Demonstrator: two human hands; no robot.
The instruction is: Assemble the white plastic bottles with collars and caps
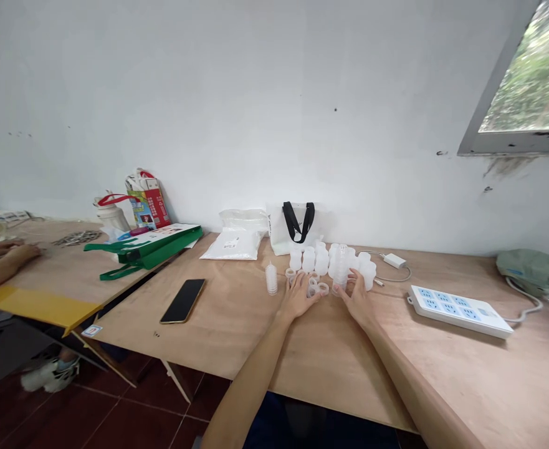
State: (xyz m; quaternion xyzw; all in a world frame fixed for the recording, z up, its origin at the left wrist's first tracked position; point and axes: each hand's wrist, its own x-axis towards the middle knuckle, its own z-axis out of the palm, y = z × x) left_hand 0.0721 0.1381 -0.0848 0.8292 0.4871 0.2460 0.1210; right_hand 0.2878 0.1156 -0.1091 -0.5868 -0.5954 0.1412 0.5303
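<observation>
Head view: left hand [297,299] was open, just beside small rings [312,288]; right hand [357,300], open also, touched clear cups [340,265]. Phone [183,300] lay left of fingers, power strip [458,310] right.

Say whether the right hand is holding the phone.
No: the right hand touches a stack of clear plastic cups; the phone lies apart on the table.

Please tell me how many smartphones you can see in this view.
1: a smartphone lying on the wooden tabletop, left of the person's left hand. Others could be hidden from view.
</observation>
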